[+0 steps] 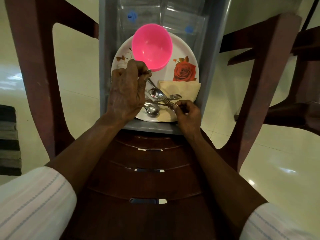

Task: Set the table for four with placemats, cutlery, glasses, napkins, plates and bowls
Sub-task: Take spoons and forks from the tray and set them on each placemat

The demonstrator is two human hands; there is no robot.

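A grey bin (210,70) stands on a dark red plastic chair. In it lies a white plate (186,51) with rose prints, and a pink bowl (152,46) sits on the plate. Beige napkins (181,88) lie at the plate's near right. Spoons (156,93) and forks (175,96) are piled at the plate's near edge. My left hand (127,90) pinches the handle of a spoon just below the bowl. My right hand (187,113) pinches the end of a cutlery handle at the pile's right side.
Clear glasses (166,13) with blue stickers stand at the far end of the bin. The chair's armrests (32,70) rise on both sides. A second chair (297,104) stands at the right. A striped mat (9,141) lies on the glossy tile floor at the left.
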